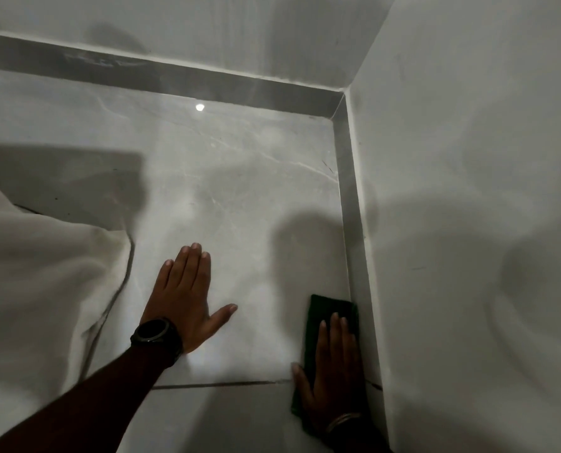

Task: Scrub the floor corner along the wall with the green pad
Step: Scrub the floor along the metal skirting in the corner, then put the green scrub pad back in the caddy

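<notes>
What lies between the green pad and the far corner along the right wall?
Nothing visible. The right hand presses the green pad flat beside the skirting, and the floor strip up to the corner is bare tile.

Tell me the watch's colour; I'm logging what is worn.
Black, strap and face alike, on the left wrist: watch, seen in the head view.

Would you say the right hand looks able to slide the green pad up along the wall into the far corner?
Probably yes: the right hand lies flat on the green pad beside the baseboard, and the floor ahead to the corner shows nothing in the way.
</notes>
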